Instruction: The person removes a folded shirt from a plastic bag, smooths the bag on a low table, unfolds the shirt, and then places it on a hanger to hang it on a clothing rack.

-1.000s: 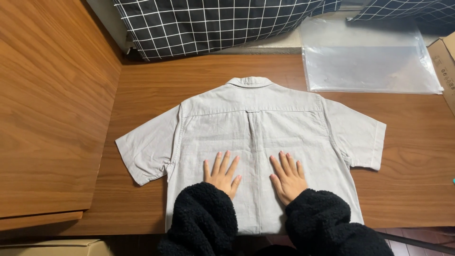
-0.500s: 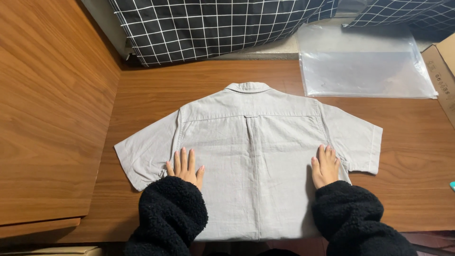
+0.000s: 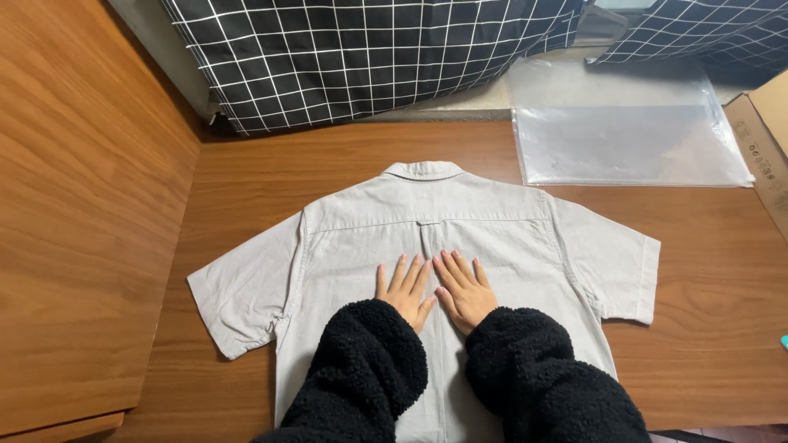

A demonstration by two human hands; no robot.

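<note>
A light grey short-sleeved shirt lies back side up on the brown wooden table, collar away from me and both sleeves spread out. My left hand and my right hand rest flat side by side on the middle of the shirt's back, fingers apart and pointing toward the collar. Neither hand holds anything. Fluffy black sleeves cover both of my forearms and hide the shirt's lower middle.
A clear flat plastic bag lies at the back right of the table. A black fabric with a white grid runs along the back. A cardboard box stands at the right edge. A wooden panel rises on the left.
Both hands slid from the shirt's outer sides back in to the middle of its back and now lie next to each other.
</note>
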